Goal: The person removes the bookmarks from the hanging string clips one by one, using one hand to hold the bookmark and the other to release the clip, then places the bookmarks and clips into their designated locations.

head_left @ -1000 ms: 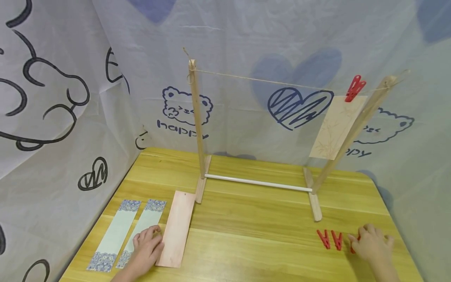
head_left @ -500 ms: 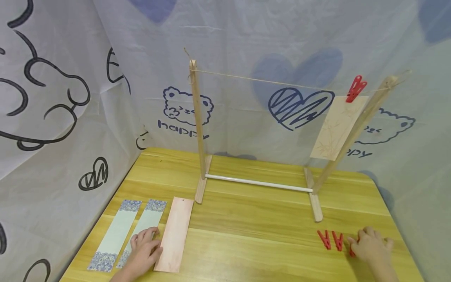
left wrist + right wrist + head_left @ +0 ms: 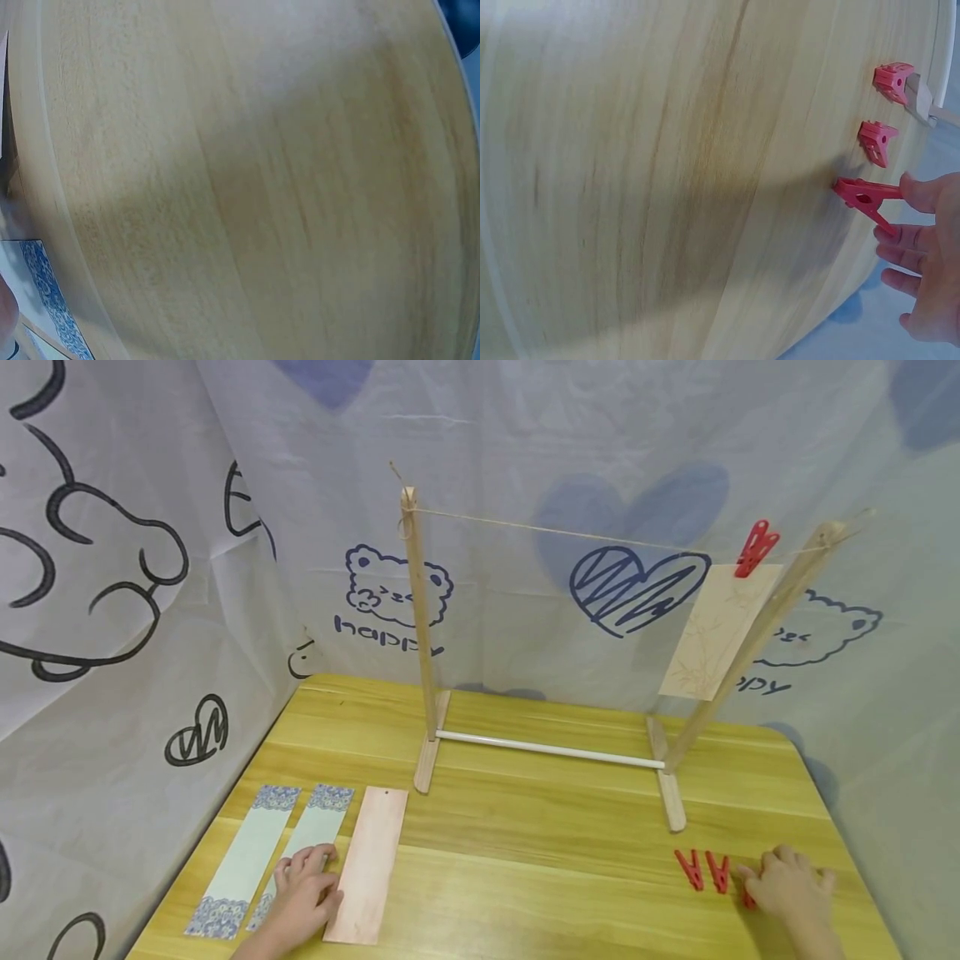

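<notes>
My left hand (image 3: 303,893) is at the left edge of a pink paper bookmark (image 3: 372,864), thumb and fingers gripping that edge. Its fingers overlap a pale green bookmark with blue patterned ends (image 3: 327,810), partly covering it. In the left wrist view the pink bookmark's edge (image 3: 3,97) shows as a thin strip above its shadow. My right hand (image 3: 793,885) pinches the handles of a red clothespin (image 3: 866,196) between thumb and fingers, the other fingers curled below. That clothespin's jaw end is close to the tabletop.
Another pale green bookmark (image 3: 243,860) lies at far left. Two red clothespins (image 3: 690,869) lie left of my right hand. Behind stands a wooden frame (image 3: 422,618) with a string (image 3: 555,529) across. On it a red clothespin (image 3: 756,548) holds a beige bookmark (image 3: 716,631).
The pink bookmark has come down and left, nearer to me and off the frame's left foot. My left hand has shifted slightly left; the right has barely moved.
</notes>
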Motion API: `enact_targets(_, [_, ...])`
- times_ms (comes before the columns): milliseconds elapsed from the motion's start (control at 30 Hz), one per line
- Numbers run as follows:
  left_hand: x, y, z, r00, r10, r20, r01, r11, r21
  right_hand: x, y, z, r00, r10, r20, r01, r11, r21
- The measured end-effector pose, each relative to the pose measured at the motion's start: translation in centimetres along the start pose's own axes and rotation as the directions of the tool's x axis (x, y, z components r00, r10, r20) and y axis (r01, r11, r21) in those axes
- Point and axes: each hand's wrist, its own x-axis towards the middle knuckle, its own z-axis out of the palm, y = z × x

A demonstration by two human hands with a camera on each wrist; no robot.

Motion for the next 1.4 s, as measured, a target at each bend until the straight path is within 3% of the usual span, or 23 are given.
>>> enact_targets(500, [0.0, 0.0, -0.2, 0.999, -0.012, 0.044, 0.008, 0.996, 0.086, 0.2, -0.4, 1.3, 0.999, 0.027, -0.035, -0.026, 0.999, 0.024])
enact_targets(733, [0.1, 0.2, -0.5, 0.996, -0.034, 0.088, 0.021, 0.989, 0.144, 0.3, -0.5, 2.3, 0.994, 0.03, -0.104, -0.028, 0.999, 0.027])
enact_targets(1400, [0.4, 0.6, -0.7, 0.987, -0.047, 0.152, 0.008, 0.969, 0.248, 0.6, 0.0, 3.2, 0.992, 0.068, -0.107, -0.061, 0.996, 0.072])
